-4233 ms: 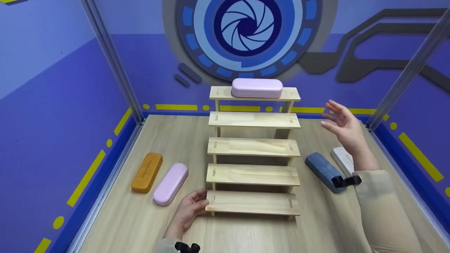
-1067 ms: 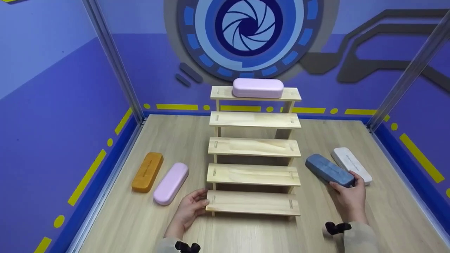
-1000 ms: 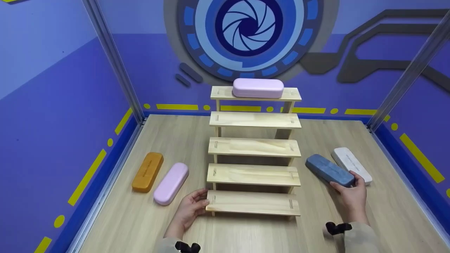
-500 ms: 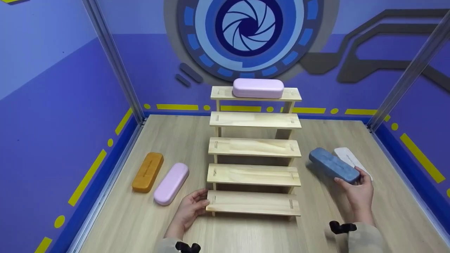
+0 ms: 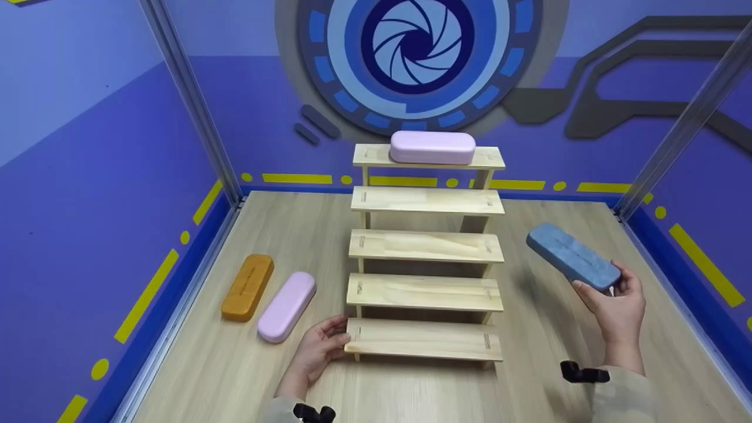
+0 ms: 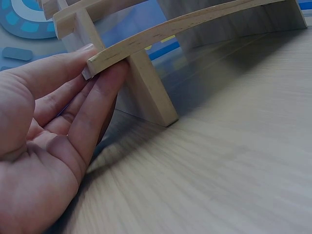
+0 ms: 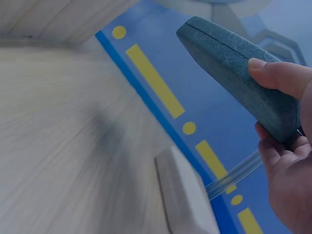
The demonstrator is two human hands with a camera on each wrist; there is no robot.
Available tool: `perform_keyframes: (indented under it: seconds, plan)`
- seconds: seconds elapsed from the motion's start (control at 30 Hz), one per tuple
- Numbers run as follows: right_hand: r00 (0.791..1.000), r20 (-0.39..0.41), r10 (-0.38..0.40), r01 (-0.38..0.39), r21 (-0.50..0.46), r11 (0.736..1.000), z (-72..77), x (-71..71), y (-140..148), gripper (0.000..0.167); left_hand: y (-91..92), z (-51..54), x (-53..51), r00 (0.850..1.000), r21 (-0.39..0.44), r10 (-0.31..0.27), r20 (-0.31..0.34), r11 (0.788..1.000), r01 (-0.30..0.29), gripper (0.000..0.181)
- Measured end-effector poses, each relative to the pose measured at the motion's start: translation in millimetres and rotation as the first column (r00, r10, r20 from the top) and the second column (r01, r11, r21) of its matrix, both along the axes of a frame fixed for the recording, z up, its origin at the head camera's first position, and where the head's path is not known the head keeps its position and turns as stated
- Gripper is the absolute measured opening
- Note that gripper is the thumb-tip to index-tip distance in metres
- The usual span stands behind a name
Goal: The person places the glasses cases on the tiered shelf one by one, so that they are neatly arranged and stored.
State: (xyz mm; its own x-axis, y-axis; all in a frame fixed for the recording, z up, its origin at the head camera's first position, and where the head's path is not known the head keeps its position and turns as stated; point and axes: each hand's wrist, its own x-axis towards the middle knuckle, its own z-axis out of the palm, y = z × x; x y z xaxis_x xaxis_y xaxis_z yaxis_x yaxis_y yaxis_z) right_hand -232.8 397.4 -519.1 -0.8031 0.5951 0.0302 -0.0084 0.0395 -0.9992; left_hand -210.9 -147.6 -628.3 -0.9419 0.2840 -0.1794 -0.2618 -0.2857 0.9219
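In the head view, my right hand [image 5: 621, 311] grips the near end of a blue case [image 5: 573, 257] above the table's right side. The right wrist view shows thumb and fingers on opposite sides of the same blue case [image 7: 239, 73]. My left hand [image 5: 314, 355] pinches the left end of the lowest step of a wooden stepped rack [image 5: 423, 339]. Seen from the left wrist, the thumb of the left hand [image 6: 58, 112] lies over the step's corner [image 6: 112, 54], fingers beneath. A pink case [image 5: 432, 147] lies across the top step.
An orange case [image 5: 247, 288] and another pink case [image 5: 286, 307] lie on the table left of the rack. A white case [image 7: 185, 195] rests on the table in the right wrist view; the head view hides it. Patterned walls enclose the table [image 5: 294, 229].
The right hand, raised and empty at first, came down to the blue case, gripped it and lifted it up and to the right. The left hand stays on the rack.
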Motion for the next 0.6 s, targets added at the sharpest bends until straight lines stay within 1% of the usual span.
perform_keyframes:
  seconds: [0.27,0.43,0.6]
  plan:
    - [0.994,-0.107,0.008,-0.016,-0.069,0.998,32.6,-2.8,-4,0.083,-1.5,-3.6,-0.3,1.000,0.007,-0.007,-0.014,1.000,0.007,0.068]
    - [0.989,-0.146,0.029,-0.035,-0.040,0.999,51.3,-6.5,-9,0.084,-1.8,-3.8,0.0,1.000,0.010,-0.010,-0.021,1.000,0.010,0.067]
    - [0.978,-0.198,0.058,-0.067,-0.037,0.997,64.2,-9.8,-16,0.084,-1.2,-4.0,-0.2,1.000,0.008,-0.009,-0.023,1.000,0.009,0.066]
